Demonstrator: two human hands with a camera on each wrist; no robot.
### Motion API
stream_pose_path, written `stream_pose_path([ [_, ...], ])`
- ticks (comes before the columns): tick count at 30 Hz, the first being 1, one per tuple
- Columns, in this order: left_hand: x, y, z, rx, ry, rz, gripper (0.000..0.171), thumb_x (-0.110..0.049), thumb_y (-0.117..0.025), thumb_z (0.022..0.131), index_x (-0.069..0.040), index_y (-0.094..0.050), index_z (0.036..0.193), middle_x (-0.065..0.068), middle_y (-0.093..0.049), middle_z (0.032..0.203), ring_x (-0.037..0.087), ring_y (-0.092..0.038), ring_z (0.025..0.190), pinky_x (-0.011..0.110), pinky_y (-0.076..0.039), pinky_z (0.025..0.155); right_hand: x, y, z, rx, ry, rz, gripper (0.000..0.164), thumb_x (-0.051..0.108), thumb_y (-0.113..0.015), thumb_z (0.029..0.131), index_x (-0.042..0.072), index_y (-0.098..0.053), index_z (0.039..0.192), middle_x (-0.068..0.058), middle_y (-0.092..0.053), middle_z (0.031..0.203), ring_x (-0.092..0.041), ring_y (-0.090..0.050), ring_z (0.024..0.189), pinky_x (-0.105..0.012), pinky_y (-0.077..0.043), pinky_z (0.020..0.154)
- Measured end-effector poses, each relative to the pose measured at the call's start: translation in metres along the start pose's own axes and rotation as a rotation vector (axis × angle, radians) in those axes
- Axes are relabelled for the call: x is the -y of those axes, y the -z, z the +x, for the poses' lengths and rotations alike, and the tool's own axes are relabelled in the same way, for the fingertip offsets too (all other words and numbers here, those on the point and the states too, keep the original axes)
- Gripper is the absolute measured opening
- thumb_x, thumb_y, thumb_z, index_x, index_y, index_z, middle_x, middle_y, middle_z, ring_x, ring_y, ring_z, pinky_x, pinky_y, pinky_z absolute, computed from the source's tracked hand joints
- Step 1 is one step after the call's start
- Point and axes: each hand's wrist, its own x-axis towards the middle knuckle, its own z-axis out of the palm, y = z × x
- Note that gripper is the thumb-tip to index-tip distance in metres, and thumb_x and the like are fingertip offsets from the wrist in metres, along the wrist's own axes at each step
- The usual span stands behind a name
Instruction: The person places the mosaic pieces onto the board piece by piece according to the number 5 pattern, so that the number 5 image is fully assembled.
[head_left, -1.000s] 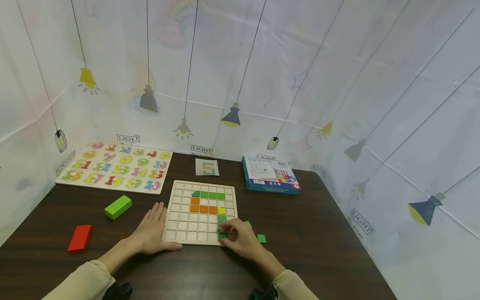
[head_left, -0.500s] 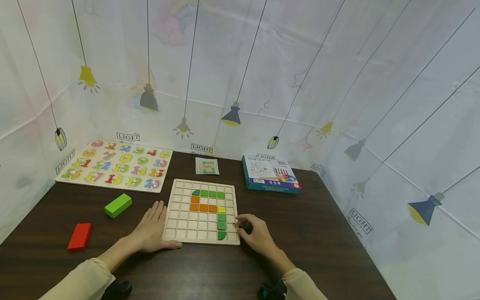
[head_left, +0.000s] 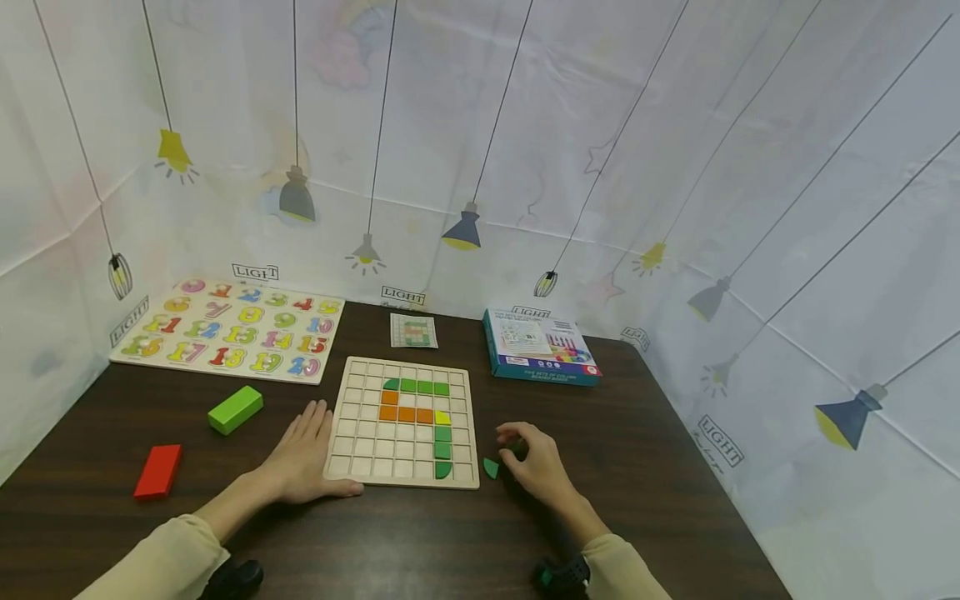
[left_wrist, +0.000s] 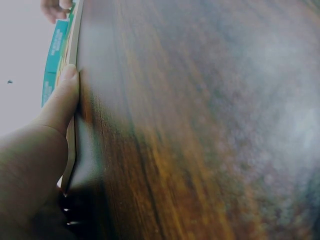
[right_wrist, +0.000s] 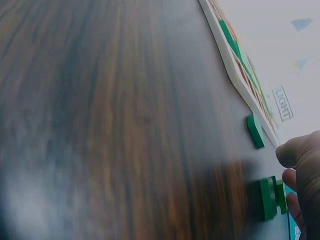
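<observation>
A wooden grid board (head_left: 360, 433) lies on the dark table, with green, orange and yellow tiles set in it. My left hand (head_left: 311, 450) rests flat against its left side, and the thumb (left_wrist: 62, 95) lies along its near edge (left_wrist: 73, 45). My right hand (head_left: 516, 443) is on the table just right of the board. Its curled fingers (right_wrist: 300, 165) pinch a dark green tile (head_left: 517, 451) (right_wrist: 270, 198) that sits on the tabletop. A loose green quarter-round piece (head_left: 491, 467) (right_wrist: 255, 131) lies between that hand and the board (right_wrist: 235, 60).
A number puzzle board (head_left: 232, 332) lies at the back left, with a green block (head_left: 236, 410) and a red block (head_left: 158, 471) in front of it. A pattern card (head_left: 414, 332) and a teal box (head_left: 540, 348) sit behind the grid board. Printed sheet walls close in three sides.
My right hand left the board's lower right corner, where a green quarter-round tile now sits, and moved right to the loose green pieces. The left hand stayed put.
</observation>
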Motion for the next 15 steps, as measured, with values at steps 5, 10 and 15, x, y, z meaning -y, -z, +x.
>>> stream_pose_path([
  [5,0.001,-0.001,0.0,0.0,-0.001,0.009,0.126,-0.073,-0.065,0.067,0.018,-0.019,0.141,0.039,-0.013,0.146,0.051,-0.008,0.136,0.061,-0.016,0.106,-0.005,0.005,-0.004,-0.061,-0.008,-0.026,0.035,-0.014,-0.065,0.075,0.004,-0.065,0.106,-0.004,-0.066,0.091,-0.02,-0.06,0.085,-0.038,-0.049,0.071],
  [10,0.001,-0.001,0.0,-0.004,-0.005,0.015,0.126,-0.073,-0.065,0.068,0.018,-0.019,0.141,0.039,-0.013,0.146,0.051,-0.009,0.136,0.061,-0.016,0.106,-0.011,0.006,-0.006,-0.105,-0.049,-0.043,0.045,-0.025,-0.048,0.074,-0.002,-0.061,0.109,-0.011,-0.065,0.095,-0.024,-0.059,0.084,-0.038,-0.049,0.069],
  [15,0.001,-0.001,0.0,-0.008,-0.007,0.011,0.126,-0.074,-0.065,0.068,0.018,-0.02,0.141,0.039,-0.014,0.146,0.051,-0.009,0.136,0.061,-0.016,0.106,-0.014,0.006,-0.008,-0.087,-0.132,-0.004,0.044,-0.025,-0.046,0.077,-0.004,-0.059,0.113,-0.014,-0.065,0.097,-0.025,-0.061,0.082,-0.036,-0.051,0.068],
])
